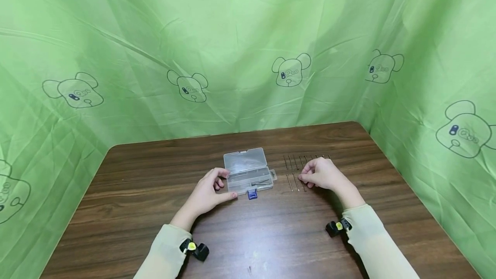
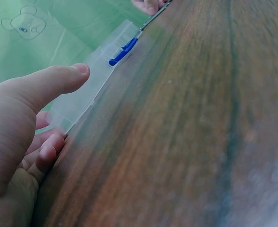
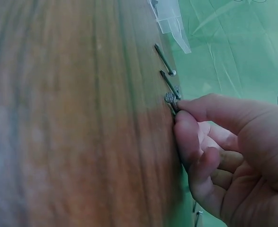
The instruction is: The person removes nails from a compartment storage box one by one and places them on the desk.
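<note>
A clear plastic box [image 1: 248, 176] lies on the table with its lid raised at the back; a few thin metal nails [image 1: 261, 183] lie in its front compartment. Around the box's left end is my left hand [image 1: 209, 190], its thumb straight at the front corner and the other fingers loosely bent by the side. To the box's right, my right hand [image 1: 321, 173] pinches a nail [image 3: 170, 98] between thumb and forefinger, near its textured head. Two more nails [image 3: 165, 59] lie just left of it. Part of the held nail is hidden by the fingers.
A row of several nails [image 1: 294, 162] lies behind the near ones, partly covered by my right hand. At the box's front hangs a blue latch [image 1: 252, 194]. The wooden table [image 1: 155, 175] meets a green curtain [image 1: 232, 76] at the back and sides.
</note>
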A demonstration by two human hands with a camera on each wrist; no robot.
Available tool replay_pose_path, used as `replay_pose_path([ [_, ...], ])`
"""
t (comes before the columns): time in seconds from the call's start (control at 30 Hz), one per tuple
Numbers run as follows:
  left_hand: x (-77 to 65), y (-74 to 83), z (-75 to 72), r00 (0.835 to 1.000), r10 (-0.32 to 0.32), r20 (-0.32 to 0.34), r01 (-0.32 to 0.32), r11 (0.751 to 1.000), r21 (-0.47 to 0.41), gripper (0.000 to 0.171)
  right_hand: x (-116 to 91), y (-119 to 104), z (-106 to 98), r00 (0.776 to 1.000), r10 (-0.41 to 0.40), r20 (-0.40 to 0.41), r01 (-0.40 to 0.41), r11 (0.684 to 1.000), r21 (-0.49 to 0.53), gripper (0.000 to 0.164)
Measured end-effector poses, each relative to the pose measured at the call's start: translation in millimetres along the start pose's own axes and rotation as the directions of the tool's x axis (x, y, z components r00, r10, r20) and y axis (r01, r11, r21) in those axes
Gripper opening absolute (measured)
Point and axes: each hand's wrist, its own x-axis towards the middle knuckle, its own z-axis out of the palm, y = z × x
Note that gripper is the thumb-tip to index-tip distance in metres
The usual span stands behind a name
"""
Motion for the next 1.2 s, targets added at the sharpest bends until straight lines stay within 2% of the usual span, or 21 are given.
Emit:
replay_pose_path([
  [0.23,-0.2,-2.3,1.5,1.000,-0.003,0.008,0.003,1.000,-0.006,0.069,-3.8,-0.9,-15.0,0.999,-0.047,0.024,0.047,0.999,-0.010,0.012],
  [0.37,-0.1,-3.1,1.9,1.000,0.005,0.007,-0.005,1.000,-0.016,0.069,-5.0,-5.8,-19.0,0.994,-0.101,0.036,0.101,0.995,0.000,0.010],
  [0.6,-0.6,-4.0,0.7,1.000,0.007,0.011,-0.007,1.000,-0.020,0.069,-3.5,-29.8,-14.2,0.975,-0.219,0.031,0.219,0.976,0.008,0.010],
  [1.0,1.9,-2.8,-2.9,1.000,0.004,0.014,-0.004,1.000,-0.023,0.070,-2.9,-62.2,-8.3,0.949,-0.301,0.093,0.301,0.953,0.008,0.011],
  [1.2,2.5,-6.3,-3.2,1.000,-0.007,0.000,0.007,0.999,-0.033,0.070,10.7,-82.6,1.3,0.933,-0.346,0.093,0.350,0.937,-0.022,0.020],
])
